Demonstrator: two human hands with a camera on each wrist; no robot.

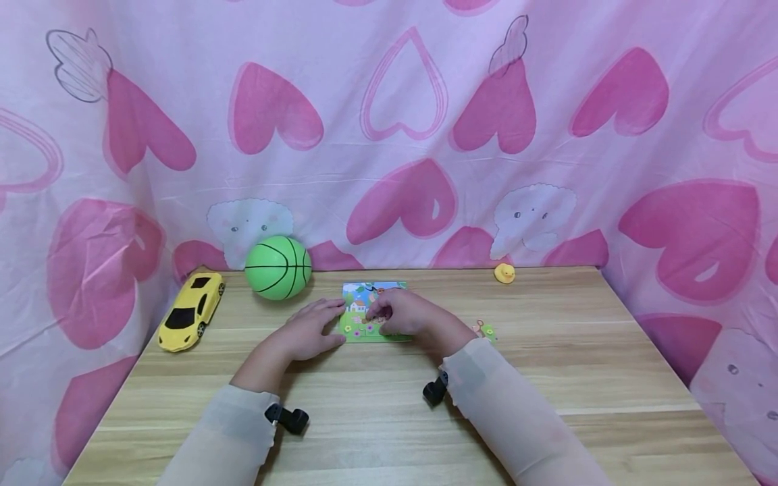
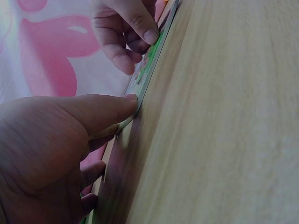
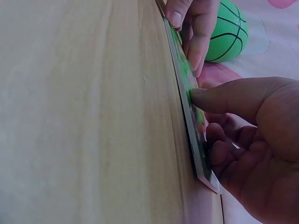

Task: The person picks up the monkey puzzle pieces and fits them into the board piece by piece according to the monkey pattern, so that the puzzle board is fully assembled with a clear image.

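Note:
A thin picture board (image 1: 355,331), apparently a jigsaw puzzle, lies flat on the table, printed with a house, flowers and blue sky. My left hand (image 1: 313,331) touches its left side, fingers extended and the thumb (image 2: 124,107) on the near corner. Over the board's right half, my right hand (image 1: 407,314) bends its fingers down to the picture. Its thumb (image 3: 210,98) rests on the board's surface near the front edge. Whether a loose piece lies under those fingertips is hidden. Beside the right wrist lies a small printed piece (image 1: 486,331), partly covered by the sleeve.
Toward the back left sits a green ball (image 1: 278,268) with black lines. A yellow toy car (image 1: 192,312) stands along the left edge of the wooden table (image 1: 365,418). A small yellow duck (image 1: 504,273) is at the back edge. Pink heart-patterned cloth (image 1: 401,196) hangs behind.

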